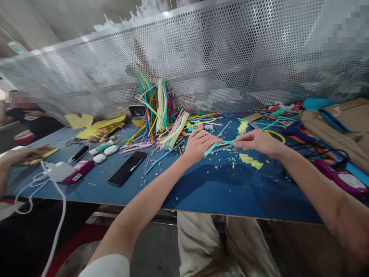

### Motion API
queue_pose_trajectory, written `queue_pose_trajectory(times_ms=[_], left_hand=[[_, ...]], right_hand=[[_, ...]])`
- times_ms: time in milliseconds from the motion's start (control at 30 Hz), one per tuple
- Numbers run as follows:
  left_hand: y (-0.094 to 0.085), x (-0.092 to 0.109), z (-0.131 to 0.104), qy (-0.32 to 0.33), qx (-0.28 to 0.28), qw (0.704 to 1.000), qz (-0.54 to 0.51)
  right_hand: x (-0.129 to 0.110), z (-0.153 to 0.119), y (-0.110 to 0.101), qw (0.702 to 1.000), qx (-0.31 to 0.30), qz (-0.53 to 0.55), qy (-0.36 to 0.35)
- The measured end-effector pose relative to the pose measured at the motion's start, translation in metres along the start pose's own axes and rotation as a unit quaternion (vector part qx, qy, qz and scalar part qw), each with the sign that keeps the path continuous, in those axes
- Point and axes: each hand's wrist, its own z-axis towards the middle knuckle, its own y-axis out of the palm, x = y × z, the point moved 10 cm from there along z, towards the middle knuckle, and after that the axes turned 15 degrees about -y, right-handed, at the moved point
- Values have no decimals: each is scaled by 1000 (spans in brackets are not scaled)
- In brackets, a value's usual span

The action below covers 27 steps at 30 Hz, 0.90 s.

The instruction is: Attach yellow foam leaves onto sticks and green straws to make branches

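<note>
In the middle of the frame, my left hand (198,145) and right hand (255,141) pinch a teal strip (220,145), fingers clamped on its ends, above the blue tabletop (219,188).

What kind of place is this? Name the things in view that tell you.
Probably a craft workshop with shared benches. A heap of coloured strips lies on a blue table littered with offcuts, a perforated metal screen divides the stations, and both hands, left and right, work a teal strip.

head cam | looks fwd/down | near blue table (201,192) | single view
</note>
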Motion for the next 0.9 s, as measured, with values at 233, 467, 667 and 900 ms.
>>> queue_pose_trajectory(times_ms=[233,467,667,900], left_hand=[[27,-26,5,-198,-129,955,-181],[64,-34,-12,-346,-257,783,-448],[53,-25,-6,-275,-209,876,-336],[24,-16,2,-213,-95,936,-261]], right_hand=[[-48,-4,-19,918,101,-327,-200],[-93,-29,-10,793,109,-443,-403],[-87,-24,-5,817,76,-431,-376],[-72,-15,0,821,83,-461,-325]])
